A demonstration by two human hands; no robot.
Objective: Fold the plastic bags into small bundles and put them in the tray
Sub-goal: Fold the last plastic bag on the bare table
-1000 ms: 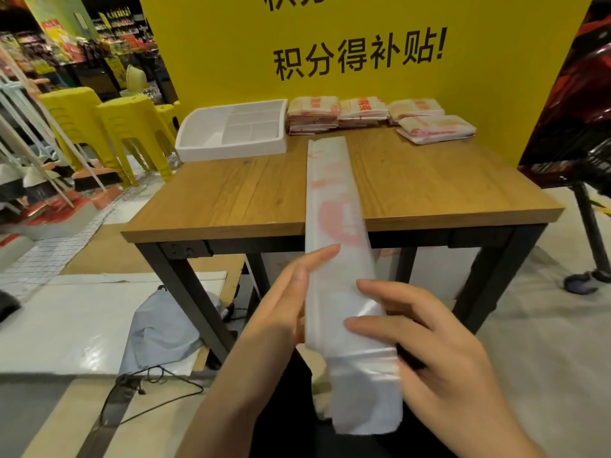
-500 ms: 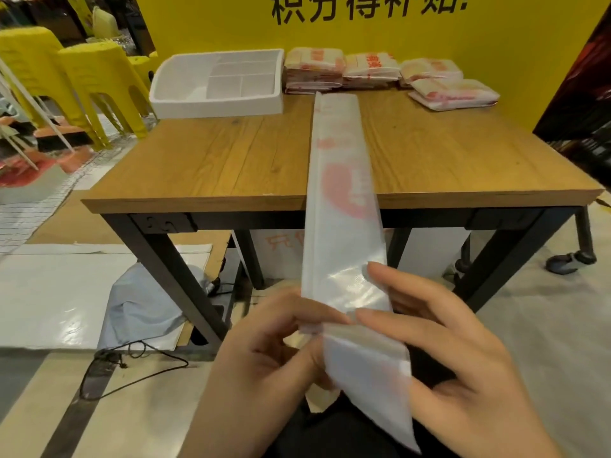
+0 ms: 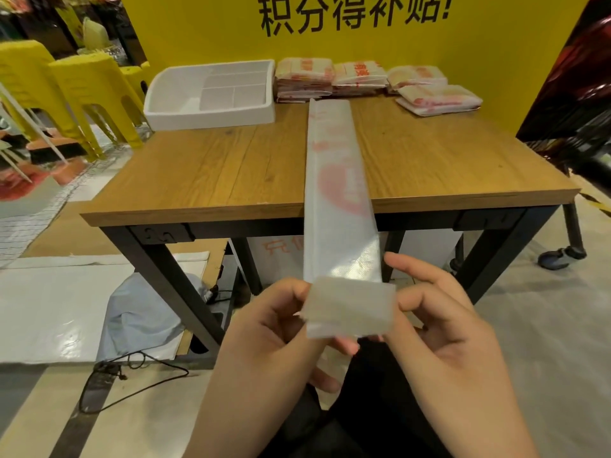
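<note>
head view: wooden table [image 3: 231,166] before yellow wall [image 3: 198,34], pale floor [image 3: 545,325].

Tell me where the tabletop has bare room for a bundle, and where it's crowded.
Bare wood left of the long bag strip, in front of the white tray; more right of the strip, before the loose bag stack. Crowded along the back edge: tray, then bag stacks.

Bag strip [image 3: 334,166] across table [image 3: 215,173] before tray [image 3: 211,110].
</note>
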